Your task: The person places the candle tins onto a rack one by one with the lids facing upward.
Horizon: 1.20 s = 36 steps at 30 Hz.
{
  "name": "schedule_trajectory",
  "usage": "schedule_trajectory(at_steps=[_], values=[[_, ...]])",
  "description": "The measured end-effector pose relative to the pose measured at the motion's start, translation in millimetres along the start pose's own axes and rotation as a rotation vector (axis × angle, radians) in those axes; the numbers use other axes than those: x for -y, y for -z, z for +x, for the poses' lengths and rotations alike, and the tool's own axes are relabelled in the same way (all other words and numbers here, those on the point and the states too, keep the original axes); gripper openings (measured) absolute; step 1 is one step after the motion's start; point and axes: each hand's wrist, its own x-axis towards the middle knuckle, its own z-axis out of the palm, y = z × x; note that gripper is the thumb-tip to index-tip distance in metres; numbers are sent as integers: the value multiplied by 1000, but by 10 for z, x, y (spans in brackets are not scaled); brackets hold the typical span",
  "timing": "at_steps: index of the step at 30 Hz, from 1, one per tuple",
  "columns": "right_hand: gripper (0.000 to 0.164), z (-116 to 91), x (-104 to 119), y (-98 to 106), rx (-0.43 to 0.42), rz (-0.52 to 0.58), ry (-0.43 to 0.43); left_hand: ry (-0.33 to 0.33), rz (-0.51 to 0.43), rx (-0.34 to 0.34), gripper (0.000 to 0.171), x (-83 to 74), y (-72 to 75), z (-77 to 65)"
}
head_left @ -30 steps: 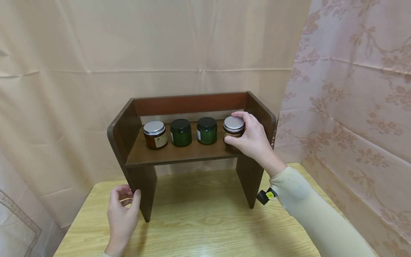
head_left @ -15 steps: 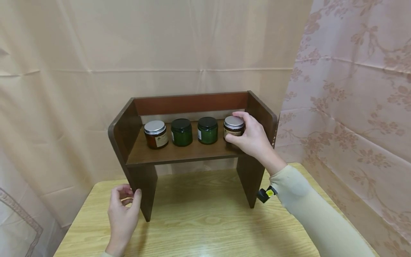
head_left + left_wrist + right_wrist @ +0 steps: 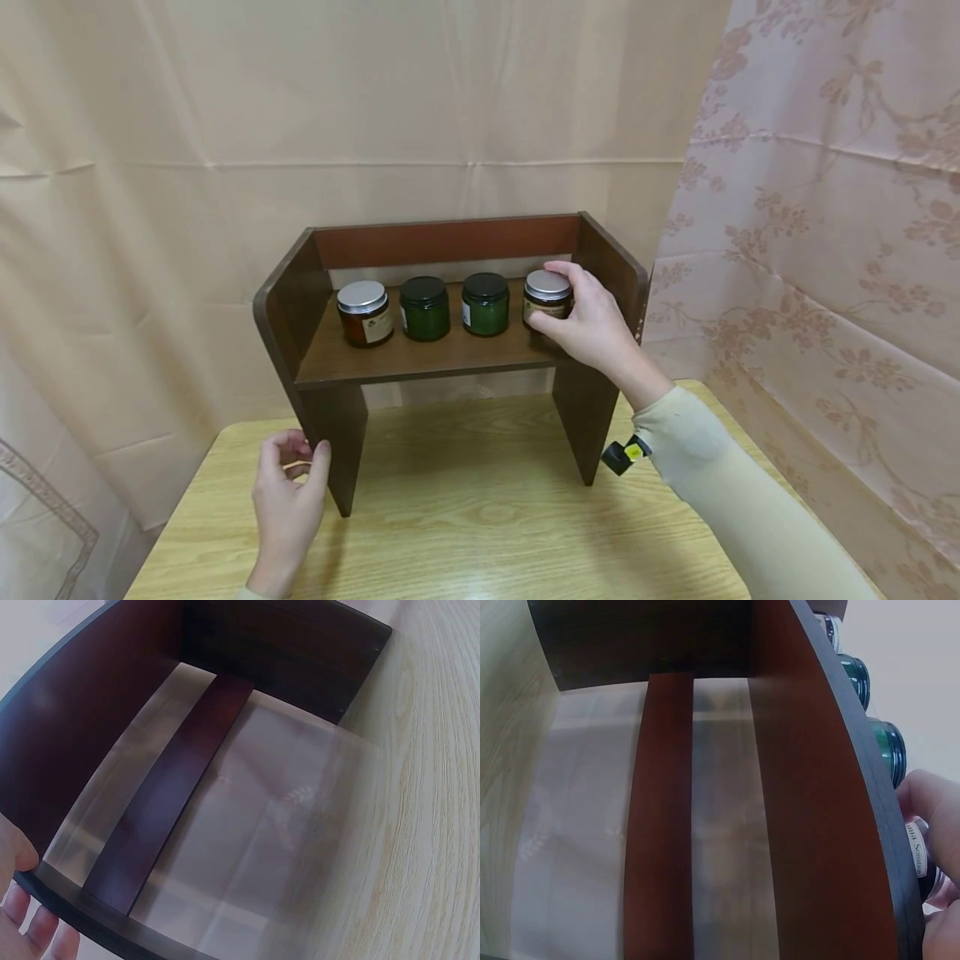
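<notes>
On the upper board of a dark brown wooden shelf stand jars in a row. My right hand holds the rightmost one, an amber jar with a silver lid, thumb in front and fingers behind. It sits upright at the board's right end; the right wrist view shows part of its label. To its left come two green jars with black lids, then another silver-lidded amber jar. Low on the left, my left hand pinches the shelf's side panel, thumb inside and fingers outside.
The shelf stands on a light wood-grain table. Beige cloth hangs behind it, and a floral cloth covers the right side. A low rail runs along the shelf's back edge.
</notes>
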Motion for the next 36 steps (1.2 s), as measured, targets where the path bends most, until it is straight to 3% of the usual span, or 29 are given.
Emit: schedule_trajectory(at_steps=[19, 27, 32, 36], values=[[73, 17, -2, -46, 22, -2, 22, -16, 3, -16, 23, 20, 27, 1], [85, -1, 26, -43, 60, -22, 13, 14, 26, -10, 26, 347, 20, 21], [99, -133, 40, -4, 46, -55, 17, 6, 6, 22, 25, 390, 19, 44], [96, -358, 43, 38, 32, -91, 46, 4, 3, 45, 25, 386, 12, 59]])
